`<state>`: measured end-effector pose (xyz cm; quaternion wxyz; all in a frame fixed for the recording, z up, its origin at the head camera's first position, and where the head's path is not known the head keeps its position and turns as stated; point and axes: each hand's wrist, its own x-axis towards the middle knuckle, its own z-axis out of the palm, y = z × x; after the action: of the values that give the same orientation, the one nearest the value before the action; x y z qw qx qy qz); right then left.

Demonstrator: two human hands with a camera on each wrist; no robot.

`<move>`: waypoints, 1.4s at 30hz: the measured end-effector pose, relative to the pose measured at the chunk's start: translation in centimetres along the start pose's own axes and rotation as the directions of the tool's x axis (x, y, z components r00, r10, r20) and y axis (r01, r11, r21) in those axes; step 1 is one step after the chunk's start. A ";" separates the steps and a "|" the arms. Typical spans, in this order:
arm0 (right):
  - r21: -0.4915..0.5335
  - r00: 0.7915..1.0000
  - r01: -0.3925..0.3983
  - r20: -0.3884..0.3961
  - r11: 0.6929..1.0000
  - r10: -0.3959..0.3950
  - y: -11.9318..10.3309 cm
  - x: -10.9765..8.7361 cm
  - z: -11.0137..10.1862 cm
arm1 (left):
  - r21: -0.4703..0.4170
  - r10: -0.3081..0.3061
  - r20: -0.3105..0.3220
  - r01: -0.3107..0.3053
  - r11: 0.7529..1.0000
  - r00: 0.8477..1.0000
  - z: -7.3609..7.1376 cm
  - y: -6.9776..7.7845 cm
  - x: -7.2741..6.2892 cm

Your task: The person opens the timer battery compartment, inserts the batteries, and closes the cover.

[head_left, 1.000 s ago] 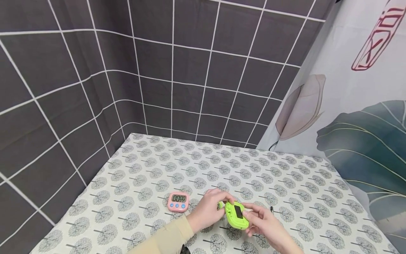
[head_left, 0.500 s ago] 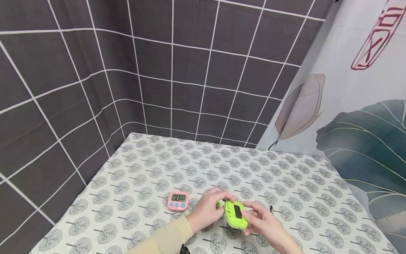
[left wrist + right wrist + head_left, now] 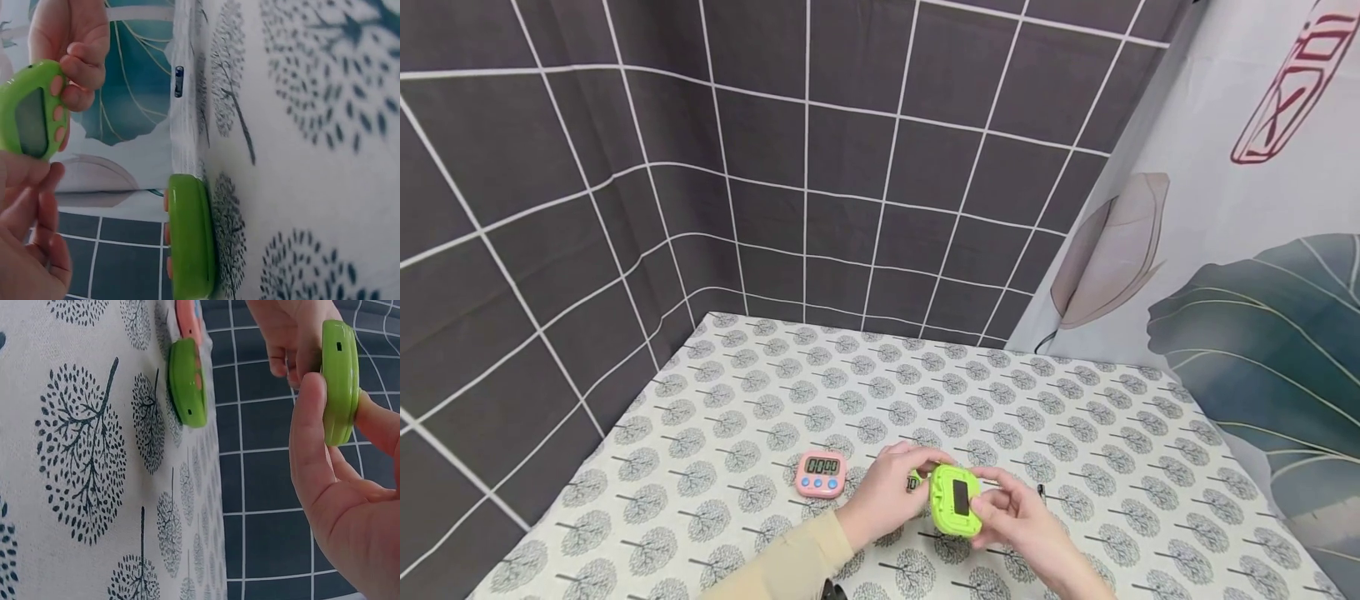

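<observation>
Both hands hold a lime-green digital timer (image 3: 955,502) above the table. In the head view its back faces me, with a black rectangle on it; the left wrist view shows its grey screen and orange buttons. My left hand (image 3: 891,487) pinches its left upper edge, fingers over the top. My right hand (image 3: 1018,521) grips the right side, thumb on the back and fingers on the front. A second green timer (image 3: 190,237) lies on the cloth, mostly hidden behind the left hand in the head view. Left of that hand lies a pink timer (image 3: 821,475) reading 00:00, with blue buttons.
A small dark battery (image 3: 179,81) lies on the table beyond the right hand. The tabletop has a white cloth (image 3: 760,433) printed with grey trees. A dark grid curtain (image 3: 842,217) hangs behind and left, a leaf-patterned white one (image 3: 1217,250) at the right.
The held timer has shifted slightly up and left and turned a little more upright, its back facing me more squarely. Both hands keep their hold; the pink timer stays put.
</observation>
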<state>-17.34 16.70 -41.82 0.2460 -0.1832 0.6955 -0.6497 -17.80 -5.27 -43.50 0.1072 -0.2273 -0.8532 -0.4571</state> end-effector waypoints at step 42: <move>-0.212 0.988 0.103 -0.088 0.972 -0.124 0.1 0.2 1.3 | -0.192 -0.208 0.186 0.243 0.951 0.960 -0.5 0.5 -0.9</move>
<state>-16.71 15.52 -41.97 0.1527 -0.2144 0.7593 -0.5951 -16.79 -5.74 -43.22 -0.0411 -0.1750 -0.8257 -0.5347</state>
